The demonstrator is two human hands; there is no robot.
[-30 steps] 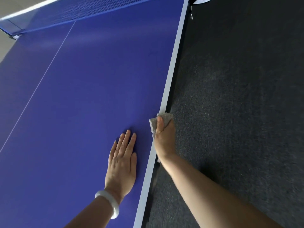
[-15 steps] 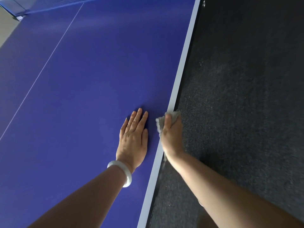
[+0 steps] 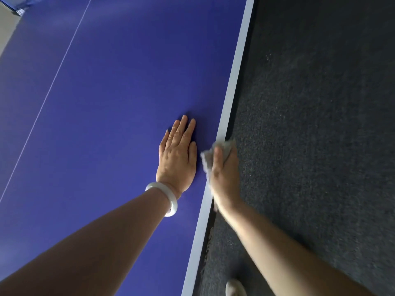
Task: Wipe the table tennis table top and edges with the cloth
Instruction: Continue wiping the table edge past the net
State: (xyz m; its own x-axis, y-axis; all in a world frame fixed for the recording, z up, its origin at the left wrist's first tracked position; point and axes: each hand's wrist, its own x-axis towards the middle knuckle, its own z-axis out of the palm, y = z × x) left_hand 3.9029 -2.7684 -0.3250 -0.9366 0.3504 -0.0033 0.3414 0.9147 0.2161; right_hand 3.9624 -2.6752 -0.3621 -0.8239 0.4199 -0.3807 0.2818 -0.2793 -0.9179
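Observation:
The blue table tennis table [image 3: 111,99] fills the left of the head view, with its white side edge [image 3: 234,86] running from the top right down to the bottom middle. My left hand [image 3: 178,159] rests flat on the blue top close to that edge, fingers straight, a white bangle on the wrist. My right hand [image 3: 224,174] grips a small grey cloth [image 3: 208,158] wrapped over the table's edge, thumb on top and fingers hidden down the side.
Dark grey carpet [image 3: 320,124] covers the floor to the right of the table. A white centre line [image 3: 57,71] crosses the top. A light shoe tip [image 3: 235,288] shows at the bottom. A bit of the net post [image 3: 20,7] is at the top left.
Both hands have slid forward along the table's side edge, the right hand dragging the cloth on the edge, and the view has followed so the net has almost left the frame.

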